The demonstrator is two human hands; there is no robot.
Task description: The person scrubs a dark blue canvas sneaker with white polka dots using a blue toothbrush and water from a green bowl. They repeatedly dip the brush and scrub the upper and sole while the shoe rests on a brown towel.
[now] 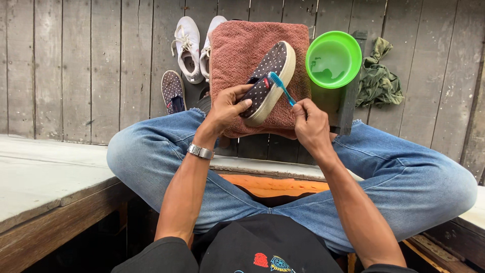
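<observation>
The left hand (228, 107) gripped the dotted shoe (267, 81) (steady, sole out); the right hand (309, 124) pinched the blue toothbrush (282, 88), best kept scrubbing short strokes.

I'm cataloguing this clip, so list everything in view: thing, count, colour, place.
dotted shoe: 1, dark with white dots, cream sole, on the towel, held
toothbrush: 1, blue, bristles at the shoe's sole
towel: 1, reddish-brown, under the shoe
second dotted shoe: 1, dark, floor left of towel
sneakers: 2, white, floor behind
bowl: 1, green, right of towel
cloth: 1, olive, crumpled, far right
wristwatch: 1, silver, left wrist
left hand: grips the shoe
right hand: holds the toothbrush
</observation>
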